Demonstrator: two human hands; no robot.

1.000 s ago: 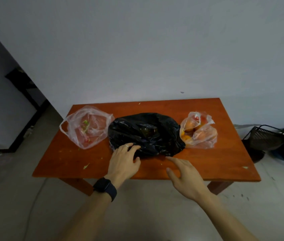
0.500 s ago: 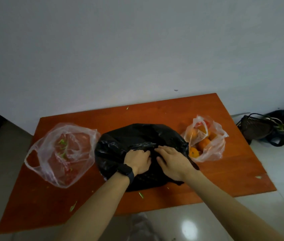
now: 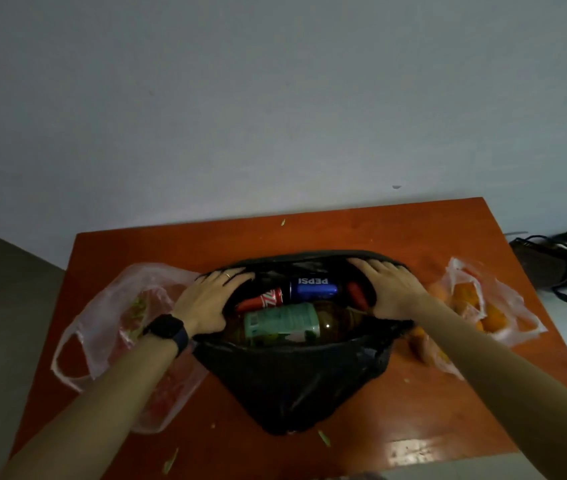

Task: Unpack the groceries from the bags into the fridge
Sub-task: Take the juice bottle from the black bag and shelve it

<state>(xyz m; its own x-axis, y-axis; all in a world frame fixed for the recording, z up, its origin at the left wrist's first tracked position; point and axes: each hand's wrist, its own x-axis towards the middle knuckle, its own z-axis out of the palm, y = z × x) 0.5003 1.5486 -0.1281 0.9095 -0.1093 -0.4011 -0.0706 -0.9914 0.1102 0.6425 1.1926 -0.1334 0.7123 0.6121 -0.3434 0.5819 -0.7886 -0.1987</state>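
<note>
- Holding the black bag apart at the mouth, one hand on each side of its rim.
- Left hand: fingers curled over the bag's left rim, thumb on the near side, gripping the plastic. Dark watch on the wrist, ring on one finger.
- Right hand: fingers hooked over the far right rim, gripping the plastic the same way.
- Black bag sits mid-counter, mouth facing up, contents showing.
- Inside: blue Pepsi can lying on its side at the back; red can just left of it, tilted, the two touching end to end.
- In front of the cans — a bottle of amber liquid with a pale green label, lying on its side.
- Another red item by the right hand, too hidden to identify.
- Left clear bag lies on the counter under the left forearm, touching the black bag; reddish contents and green bits inside, blurred.
- Right clear bag holds orange fruit, beside the right forearm.
- Small green scraps scattered on the counter's near edge.
- Dark basket on the floor off the counter's right end.
</note>
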